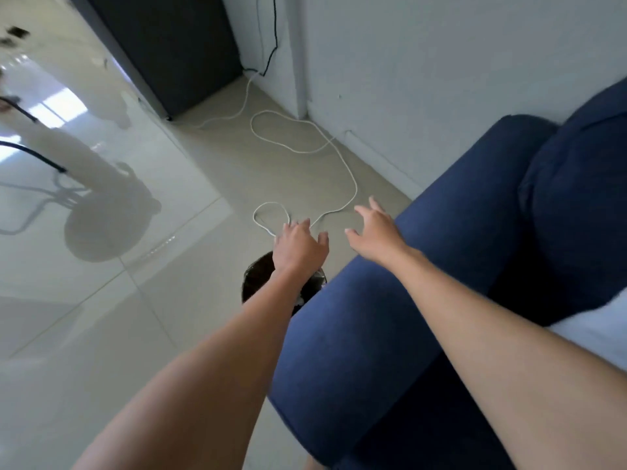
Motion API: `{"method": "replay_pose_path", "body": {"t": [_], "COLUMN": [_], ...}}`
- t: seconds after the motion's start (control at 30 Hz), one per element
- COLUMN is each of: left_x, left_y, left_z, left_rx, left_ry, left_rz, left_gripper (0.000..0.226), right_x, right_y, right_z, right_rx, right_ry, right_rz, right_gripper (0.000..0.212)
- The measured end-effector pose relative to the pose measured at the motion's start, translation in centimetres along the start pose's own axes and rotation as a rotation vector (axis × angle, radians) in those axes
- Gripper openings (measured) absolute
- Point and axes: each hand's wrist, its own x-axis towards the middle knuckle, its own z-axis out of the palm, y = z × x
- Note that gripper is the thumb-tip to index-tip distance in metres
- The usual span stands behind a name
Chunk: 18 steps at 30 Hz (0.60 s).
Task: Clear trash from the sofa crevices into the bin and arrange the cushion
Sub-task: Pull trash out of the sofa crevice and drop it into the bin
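Your 2 hands apart, both empty: left hand (298, 247) spread over bin (254, 281), right hand (376, 232) spread over sofa (373, 334) arm. Bin on floor (135, 300), just beside sofa arm. Blue cushion (576, 205) in sofa's back corner. Likely drop step; next, reach into seat crevice for scraps.

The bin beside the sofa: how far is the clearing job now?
Done: unclear, since the bin is mostly hidden under the left hand. In hand: nothing; it and the right hand are open and empty, above the bin and the sofa armrest. Left: the crevices are out of view, so checking them and arranging the blue cushion likely remain.
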Motion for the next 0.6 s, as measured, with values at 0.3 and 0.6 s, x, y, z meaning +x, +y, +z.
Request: {"method": "replay_pose_path", "body": {"t": [0.3,0.6], "left_x": [-13.7,-21.0], "left_y": [12.6,16.1], "left_z": [7.5,16.3], "left_rx": [0.19,0.203], "left_ry": [-0.06,-0.247], "left_rz": [0.319,0.366], "left_gripper": [0.059,0.06], "right_x": [-16.0,-21.4], "right_y": [15.0,26.1], "right_z": [-9.4,-8.6], "right_rx": [-0.005,0.103], "right_ry": [0.159,0.12], "right_rz": [0.168,0.294], "right_gripper": [0.058,0.053]}}
